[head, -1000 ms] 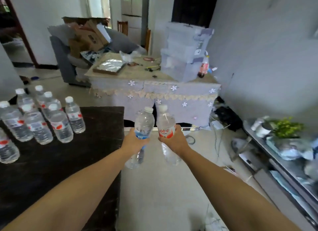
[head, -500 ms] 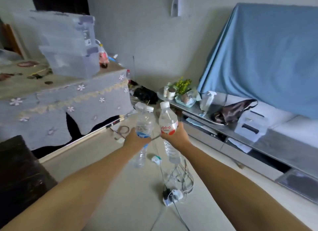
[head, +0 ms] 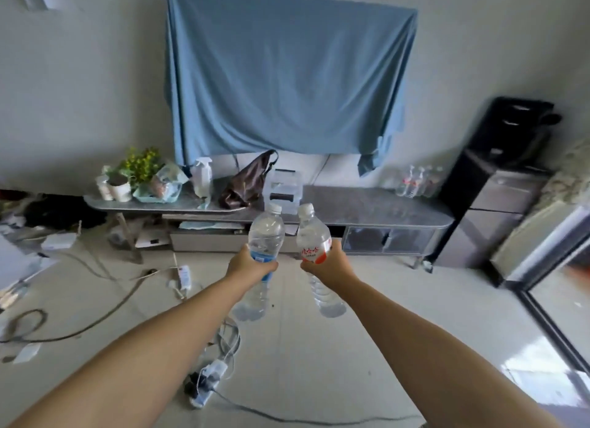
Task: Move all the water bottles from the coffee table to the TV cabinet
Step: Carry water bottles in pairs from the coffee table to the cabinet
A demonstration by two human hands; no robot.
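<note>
My left hand (head: 250, 264) grips a clear water bottle with a blue label (head: 265, 233) around its middle. My right hand (head: 332, 265) grips a second clear bottle with a red label (head: 311, 240). Both bottles are held upright in the air over the floor, side by side. Straight ahead stands the long grey TV cabinet (head: 367, 205). Several water bottles (head: 418, 181) stand at its right end against the wall. The coffee table is out of view.
A blue cloth (head: 287, 76) hangs over the screen above the cabinet. A brown bag (head: 247, 181), a clear box (head: 282, 188), a spray bottle (head: 201, 177) and a plant (head: 140, 166) sit on the cabinet's left half. Cables and a power strip (head: 207, 379) lie on the floor. A black appliance (head: 501, 159) stands at right.
The view has swung right, away from the coffee table and the cloth-covered table, to face the TV cabinet head-on. Both hands keep holding their bottles out in front.
</note>
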